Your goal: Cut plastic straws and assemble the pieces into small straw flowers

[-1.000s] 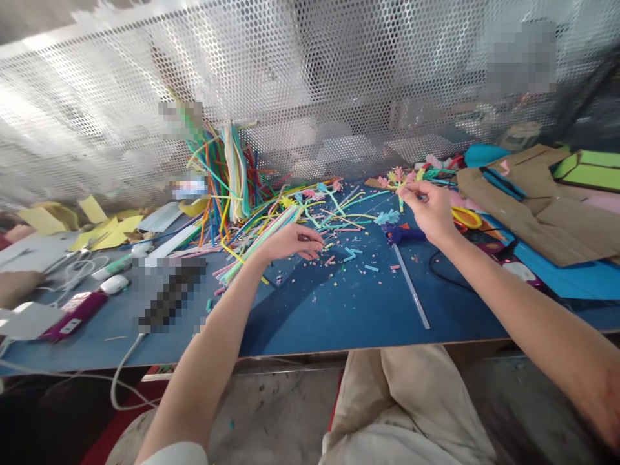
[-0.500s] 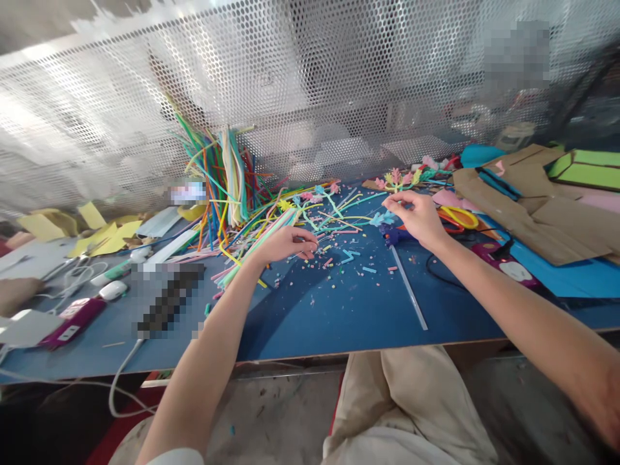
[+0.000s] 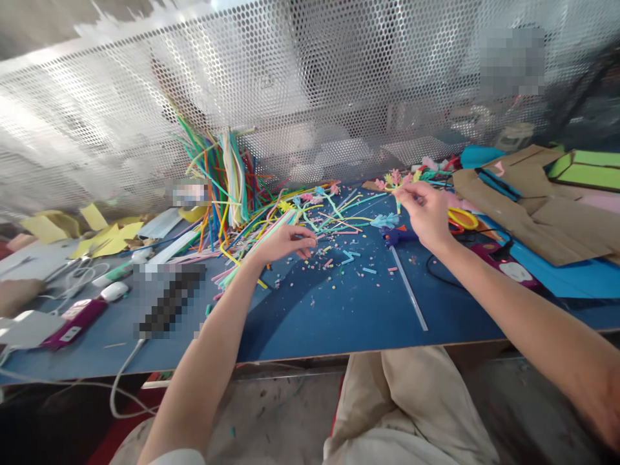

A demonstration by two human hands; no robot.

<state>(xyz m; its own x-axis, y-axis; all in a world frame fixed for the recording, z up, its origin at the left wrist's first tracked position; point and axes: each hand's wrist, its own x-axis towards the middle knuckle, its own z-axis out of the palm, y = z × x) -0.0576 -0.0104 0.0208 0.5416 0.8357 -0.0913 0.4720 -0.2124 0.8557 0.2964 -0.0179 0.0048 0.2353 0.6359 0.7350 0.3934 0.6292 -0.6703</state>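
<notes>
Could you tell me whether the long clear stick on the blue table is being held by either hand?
No, the long clear stick lies alone on the blue table, apart from the left hand and right hand.

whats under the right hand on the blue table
Under the right hand lie a blue glue gun, its clear glue stick and yellow scissors. The hand covers part of the gun and scissors.

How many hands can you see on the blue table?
2. The left hand rests among the colourful straws near the table's middle; the right hand pinches a small straw flower farther back.
</notes>
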